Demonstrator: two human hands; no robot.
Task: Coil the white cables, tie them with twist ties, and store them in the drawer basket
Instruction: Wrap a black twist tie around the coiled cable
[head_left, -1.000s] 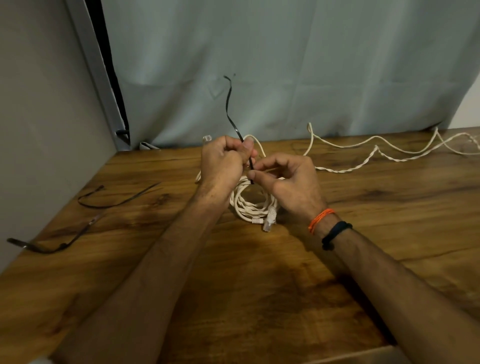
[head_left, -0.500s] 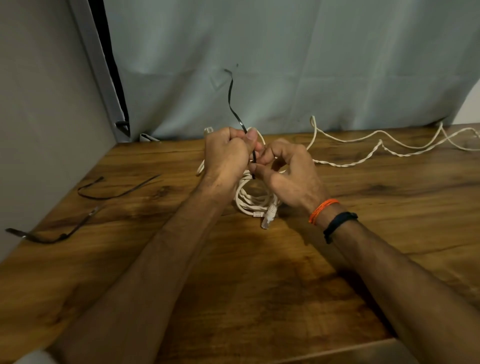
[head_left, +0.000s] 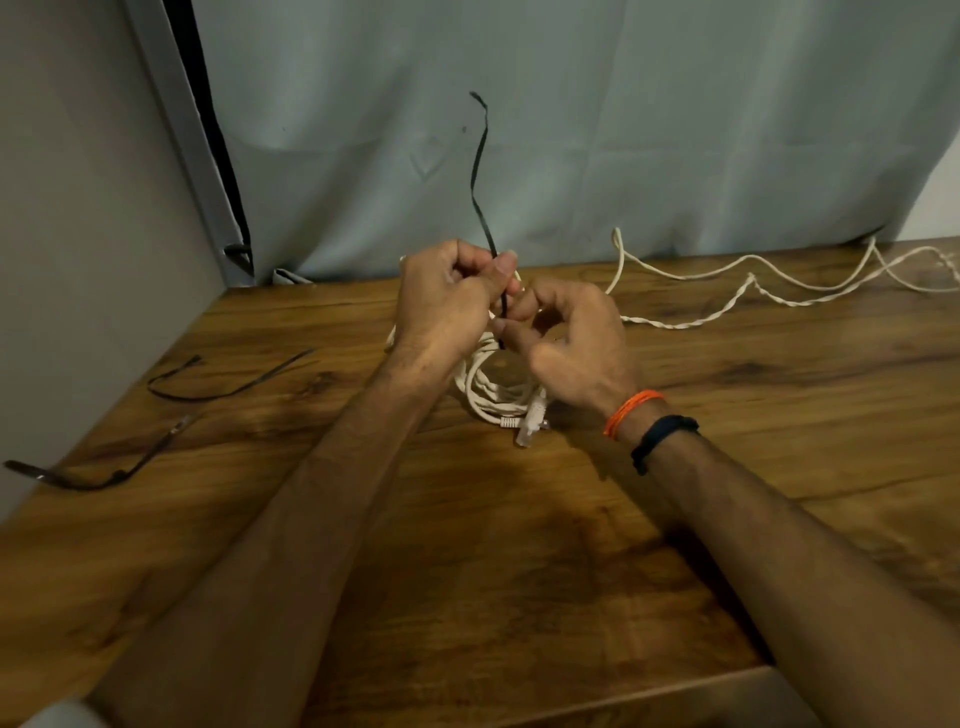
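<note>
A coiled white cable (head_left: 493, 389) lies on the wooden table (head_left: 519, 571), its plug ends (head_left: 532, 421) pointing toward me. My left hand (head_left: 447, 306) grips the top of the coil and pinches a black twist tie (head_left: 480, 171) whose free end stands up above the fist. Just to its right, my right hand (head_left: 571, 343) pinches the lower part of the same tie against the coil with thumb and forefinger. The part of the coil under both hands is hidden.
Another white cable (head_left: 753, 291), partly twisted, trails loose across the table's back right. Two spare black twist ties (head_left: 228, 384) (head_left: 98, 473) lie at the left. A grey curtain (head_left: 571, 130) hangs behind; a wall closes the left side.
The tie's free end has swung a little upright above my left fist. My right fingers have shifted on the tie near the coil. The coil stays in place.
</note>
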